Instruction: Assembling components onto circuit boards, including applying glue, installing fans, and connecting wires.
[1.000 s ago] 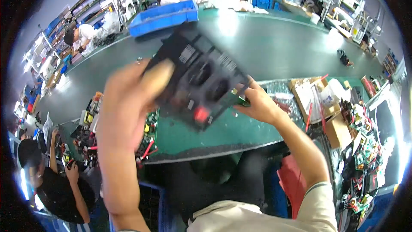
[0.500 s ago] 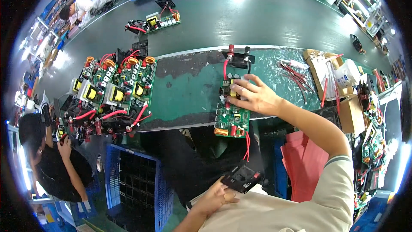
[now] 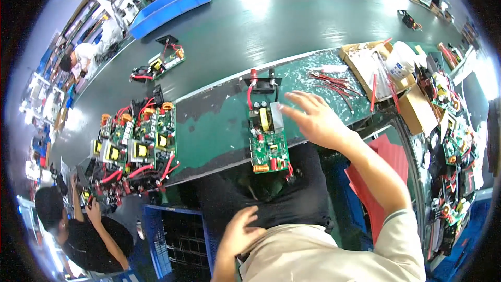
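Observation:
A green circuit board (image 3: 273,152) lies across the front edge of the bench, with a yellow-wrapped transformer (image 3: 264,119) and a grey heat sink on it. Red and black leads join its far end to a black end panel (image 3: 262,85) with one red and one black terminal post. Beside the heat sink hovers my right hand (image 3: 319,121), fingers spread and holding nothing. My left hand (image 3: 241,232) is in front of my lap, empty, its fingers apart. Short red wires (image 3: 290,169) hang off the board's near end toward a dark piece, mostly lost against my trousers.
Several similar boards (image 3: 135,143) stand on the left of the bench. Loose red and black wires (image 3: 334,82) lie right of the board, near a cardboard box (image 3: 360,60) and a white tub (image 3: 401,61). A blue bin (image 3: 172,8) stands beyond. A co-worker (image 3: 86,230) works at left.
My left hand has let go of the black panel and moved left. My right hand has lifted off the board to the right. The view has turned, shifting the scene.

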### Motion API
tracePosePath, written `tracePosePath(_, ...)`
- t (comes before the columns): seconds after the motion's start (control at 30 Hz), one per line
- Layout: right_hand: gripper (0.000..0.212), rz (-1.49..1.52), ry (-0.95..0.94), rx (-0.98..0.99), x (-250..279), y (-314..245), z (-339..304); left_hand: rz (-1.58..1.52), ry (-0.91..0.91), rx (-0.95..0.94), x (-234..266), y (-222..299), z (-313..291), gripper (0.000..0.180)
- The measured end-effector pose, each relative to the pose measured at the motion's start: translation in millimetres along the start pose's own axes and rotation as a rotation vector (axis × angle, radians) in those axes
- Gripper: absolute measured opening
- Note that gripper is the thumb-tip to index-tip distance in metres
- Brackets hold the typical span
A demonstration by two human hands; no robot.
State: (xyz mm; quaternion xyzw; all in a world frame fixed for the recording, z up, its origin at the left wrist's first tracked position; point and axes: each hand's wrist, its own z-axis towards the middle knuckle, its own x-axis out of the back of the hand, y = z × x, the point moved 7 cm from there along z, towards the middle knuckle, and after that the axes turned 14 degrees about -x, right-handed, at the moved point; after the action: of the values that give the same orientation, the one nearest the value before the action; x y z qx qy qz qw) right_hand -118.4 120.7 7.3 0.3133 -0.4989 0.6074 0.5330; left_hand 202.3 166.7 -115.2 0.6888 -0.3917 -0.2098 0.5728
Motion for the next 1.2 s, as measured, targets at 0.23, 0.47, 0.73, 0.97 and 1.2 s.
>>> tracePosePath(0.23,0.035,0.953,0.031,-0.679,-64.1,92.3,-9.3,0.212,0.228,-0.457,97.2,159.9,217.0,0.037)
tracePosePath(0.47,0.036,0.939,0.01,-0.641,-89.5,133.1,76.4,0.685,-0.329,0.129,57.3,184.6,364.7,0.053)
tracePosePath(0.73,0.052,0.721,-0.238,0.133,-54.0,50.4,181.1,0.766,0.257,-0.951,36.4,185.5,245.7,0.029)
tracePosePath(0.97,0.033,0.739,-0.256,0.429,-11.3,-5.6,187.6,0.682,0.287,-0.953,34.2,181.6,244.3,0.029)
tracePosePath(1.2,0.041,0.277,-0.822,0.323,-96.5,11.1,220.3,0.775,0.307,-1.024,36.5,178.3,242.9,0.024)
